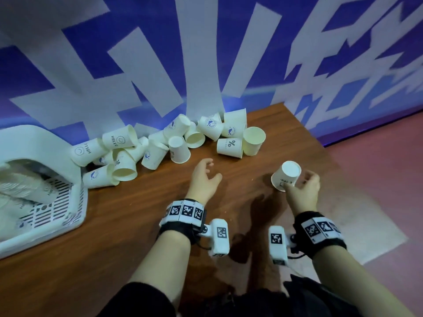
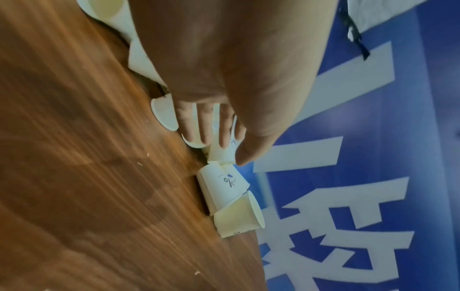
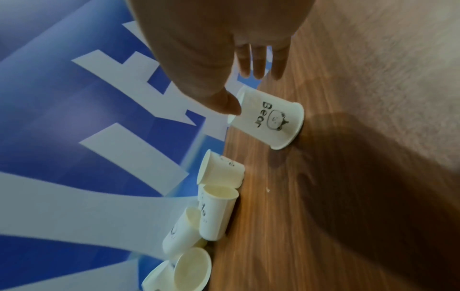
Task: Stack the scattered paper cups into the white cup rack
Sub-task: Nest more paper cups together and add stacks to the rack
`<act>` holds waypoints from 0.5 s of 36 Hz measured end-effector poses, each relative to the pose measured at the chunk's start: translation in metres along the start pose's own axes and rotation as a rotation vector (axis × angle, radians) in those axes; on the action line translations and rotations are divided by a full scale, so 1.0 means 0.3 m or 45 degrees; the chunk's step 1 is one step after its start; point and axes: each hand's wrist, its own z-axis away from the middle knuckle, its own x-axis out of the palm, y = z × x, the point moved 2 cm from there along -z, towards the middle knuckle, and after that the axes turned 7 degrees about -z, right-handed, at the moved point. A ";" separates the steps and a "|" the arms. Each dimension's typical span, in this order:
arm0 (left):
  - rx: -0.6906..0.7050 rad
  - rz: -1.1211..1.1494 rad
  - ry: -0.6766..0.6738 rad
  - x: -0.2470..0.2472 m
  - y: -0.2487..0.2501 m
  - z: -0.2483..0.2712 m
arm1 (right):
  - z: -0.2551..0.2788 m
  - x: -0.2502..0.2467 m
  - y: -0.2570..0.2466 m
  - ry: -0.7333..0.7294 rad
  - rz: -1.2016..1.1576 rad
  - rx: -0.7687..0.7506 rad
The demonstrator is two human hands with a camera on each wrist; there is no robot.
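Wood-grain table (image 1: 240,216), blue/white banner wall behind. Item 1, near right: Bear cup (image 1: 286,176), upside down, white paper w/ black print. My right hand (image 1: 302,191) has fingers loosely curled about it, thumb at sidewall; can't tell if gripped. I judge it light, crushable: take mid-wall, gentle. Left hand (image 1: 203,179) relaxed, holding nothing. Far: scattered cups (image 1: 160,145) along wall. Far left: white cup rack (image 1: 57,213).

A brown wood-grain desk (image 1: 68,271) is set against a blue and white wall. A heap of paper cups (image 1: 160,145) is scattered along its far edge, mostly on their sides. One cup (image 1: 286,176) is stood upside down apart, nearer the right edge. A white cup rack (image 1: 57,216) is placed at the left end.
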 end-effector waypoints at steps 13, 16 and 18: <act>0.254 -0.617 0.026 0.115 0.120 -0.267 | -0.155 0.065 0.113 -0.243 -0.003 0.327; 0.305 -0.744 -0.033 0.149 0.133 -0.327 | -0.186 0.080 0.136 -0.233 0.091 0.321; 0.314 -0.866 -0.086 0.172 0.140 -0.358 | -0.198 0.087 0.145 -0.225 0.133 0.297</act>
